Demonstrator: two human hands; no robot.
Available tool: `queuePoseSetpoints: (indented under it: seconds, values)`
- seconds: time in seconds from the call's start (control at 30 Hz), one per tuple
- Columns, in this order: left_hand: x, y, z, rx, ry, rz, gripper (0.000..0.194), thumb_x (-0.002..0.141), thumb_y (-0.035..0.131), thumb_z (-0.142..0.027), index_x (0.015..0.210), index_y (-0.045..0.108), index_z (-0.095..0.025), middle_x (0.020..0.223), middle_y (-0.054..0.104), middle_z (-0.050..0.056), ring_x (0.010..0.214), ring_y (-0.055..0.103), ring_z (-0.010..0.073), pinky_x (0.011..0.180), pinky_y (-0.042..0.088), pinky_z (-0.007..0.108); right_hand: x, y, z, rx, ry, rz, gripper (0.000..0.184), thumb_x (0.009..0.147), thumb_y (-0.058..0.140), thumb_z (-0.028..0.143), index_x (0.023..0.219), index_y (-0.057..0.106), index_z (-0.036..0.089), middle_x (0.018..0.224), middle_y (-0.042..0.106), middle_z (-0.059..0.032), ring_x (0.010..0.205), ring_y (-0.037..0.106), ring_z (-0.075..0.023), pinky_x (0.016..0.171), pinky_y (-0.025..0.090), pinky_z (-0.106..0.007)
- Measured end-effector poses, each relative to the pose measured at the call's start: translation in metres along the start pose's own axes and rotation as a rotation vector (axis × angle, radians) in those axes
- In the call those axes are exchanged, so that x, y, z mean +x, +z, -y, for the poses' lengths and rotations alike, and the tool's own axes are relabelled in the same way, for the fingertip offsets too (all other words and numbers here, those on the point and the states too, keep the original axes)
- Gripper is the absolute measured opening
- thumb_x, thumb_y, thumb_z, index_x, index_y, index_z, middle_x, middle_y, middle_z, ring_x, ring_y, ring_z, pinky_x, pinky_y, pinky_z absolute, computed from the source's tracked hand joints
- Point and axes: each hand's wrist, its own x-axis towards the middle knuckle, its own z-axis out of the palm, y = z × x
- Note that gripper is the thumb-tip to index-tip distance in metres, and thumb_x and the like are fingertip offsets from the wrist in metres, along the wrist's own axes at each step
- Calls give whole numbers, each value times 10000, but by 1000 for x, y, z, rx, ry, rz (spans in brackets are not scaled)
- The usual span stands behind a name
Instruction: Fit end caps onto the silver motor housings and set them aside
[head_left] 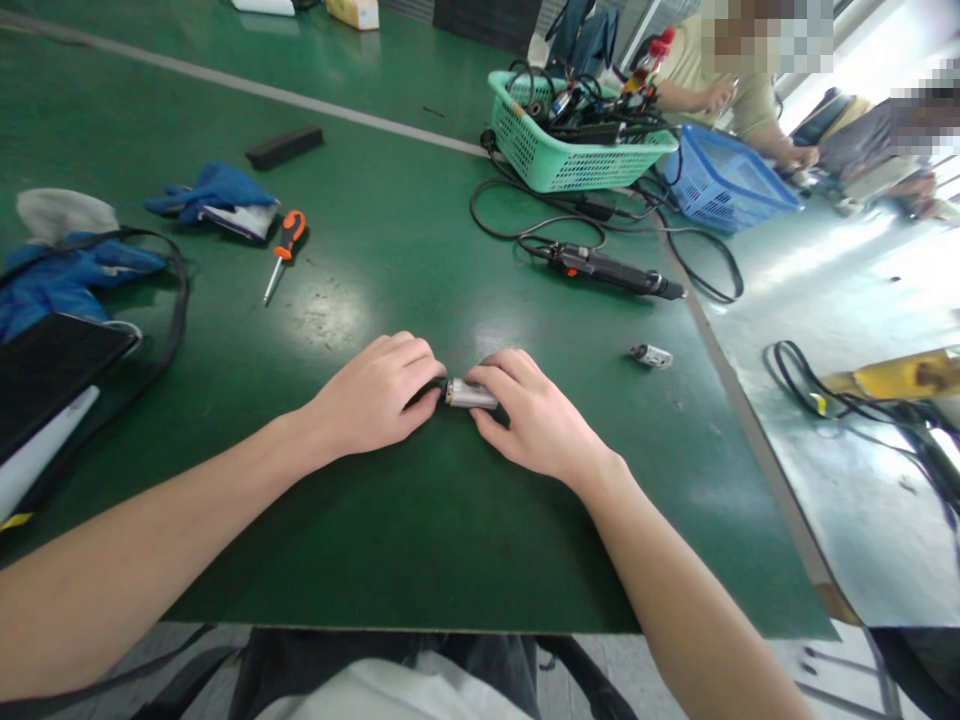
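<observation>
In the head view, the right hand [536, 415] is gripping a silver cylinder [470, 394], its fingers curling over the far side and its thumb pressing from the near side. The left hand [382, 395] is holding thumb and index finger narrowly spaced at the cylinder's brass-coloured end; whether they are pinching something dark there or only touching the end, I cannot tell. The cylinder is lying crosswise between both sets of fingertips, low over the green tabletop [450, 540].

For good handling, the right fingers should probably be doing the steadying, so the body isn't rolling, while the left fingertips are working lightly and in line with its length; sideways pressure could be tilting it.

Well to the right of the right fingers, a smaller metal piece [652, 356] is lying; beyond them a black power screwdriver [611, 271] is resting. Beyond the left fingers, an orange-handled screwdriver [287, 245] is lying.
</observation>
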Motion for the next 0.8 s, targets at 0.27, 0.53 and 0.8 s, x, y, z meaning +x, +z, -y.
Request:
queuePoseSetpoints:
  seconds: [0.27,0.53,0.8]
  values:
    - [-2,1,-2,-9,76,27,223,1010,487,-219,976,699,-157,932,662,83,913,585,225,827,480,388,2,6,3,29,10,9,224,990,623,278,1205,592,221,1138,666,-110,1080,614,-291,950,552,-468]
    - [-1,-1,-4,6,80,14,171,983,533,-224,961,684,-147,929,662,84,914,591,235,818,484,389,0,8,3,25,-8,-5,192,1022,605,322,1183,639,222,1111,669,-108,1049,628,-280,934,564,-451]
    - [-1,-3,-3,28,92,7,189,1009,515,-230,945,676,-154,918,664,80,899,592,224,811,482,370,0,9,1,25,-21,-8,201,1024,604,325,1183,640,208,1130,669,-117,1051,627,-280,933,565,-450]
